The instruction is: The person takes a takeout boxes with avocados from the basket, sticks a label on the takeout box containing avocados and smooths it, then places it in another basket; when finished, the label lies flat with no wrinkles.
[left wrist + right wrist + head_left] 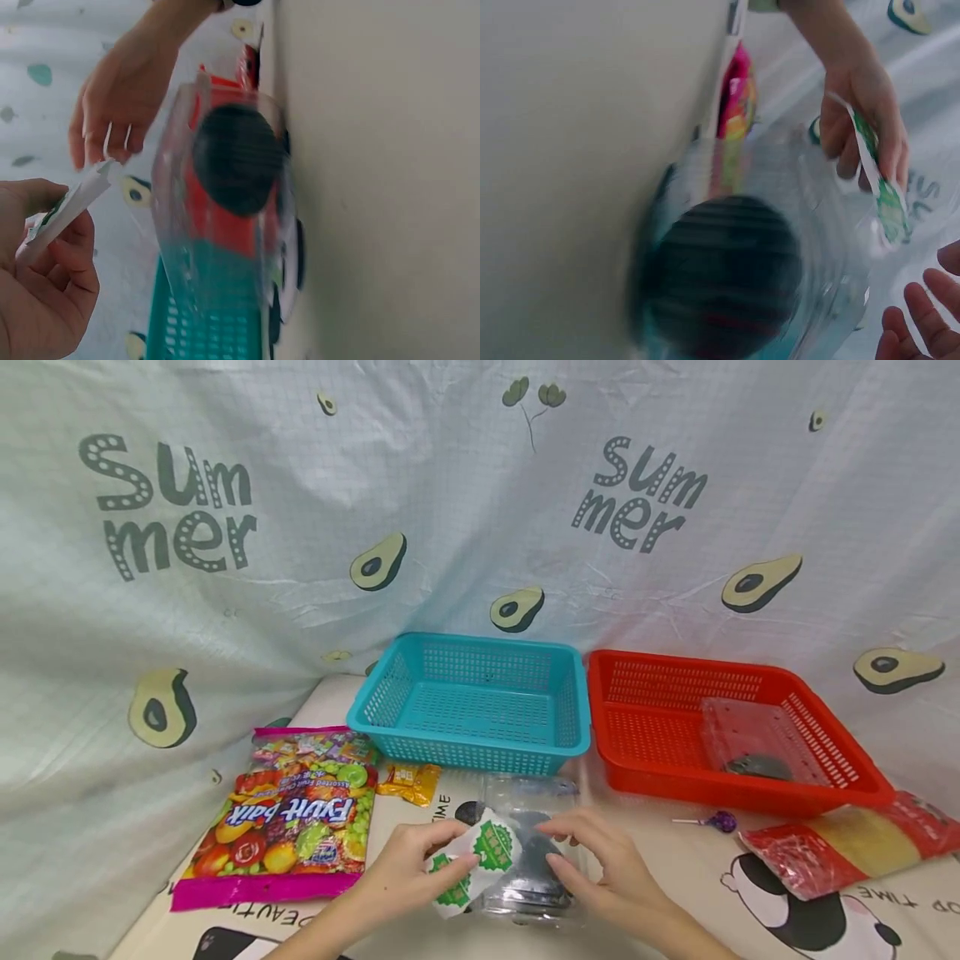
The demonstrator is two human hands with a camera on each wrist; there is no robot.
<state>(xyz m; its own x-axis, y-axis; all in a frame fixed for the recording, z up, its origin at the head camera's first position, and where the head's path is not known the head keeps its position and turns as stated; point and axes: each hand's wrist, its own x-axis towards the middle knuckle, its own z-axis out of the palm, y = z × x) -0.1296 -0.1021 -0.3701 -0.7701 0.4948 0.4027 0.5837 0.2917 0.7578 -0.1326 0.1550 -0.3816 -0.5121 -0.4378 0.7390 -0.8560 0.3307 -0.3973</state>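
Between its thumb and fingers my left hand (420, 867) pinches a white paper piece (492, 845) printed with green scalloped emblems. The paper overlaps the left side of a clear plastic container (498, 793) on the table. Inside that container a dark round shape (534, 858) shows through. My right hand (606, 870) hovers by the container's right side, its fingers apart and loosely bent with nothing between them. In the left wrist view the white paper (75, 201) stands on edge in the left hand (45, 277). From the right wrist, the right hand's spread fingers (922, 319) appear at lower right.
Behind the container sits a turquoise basket (480, 745). A red basket (645, 768) beside it holds another clear container (738, 727). Candy bag (292, 810) and small yellow packet (408, 783) lie left; a lollipop (722, 822) and a red-and-yellow packet (847, 847) lie right.
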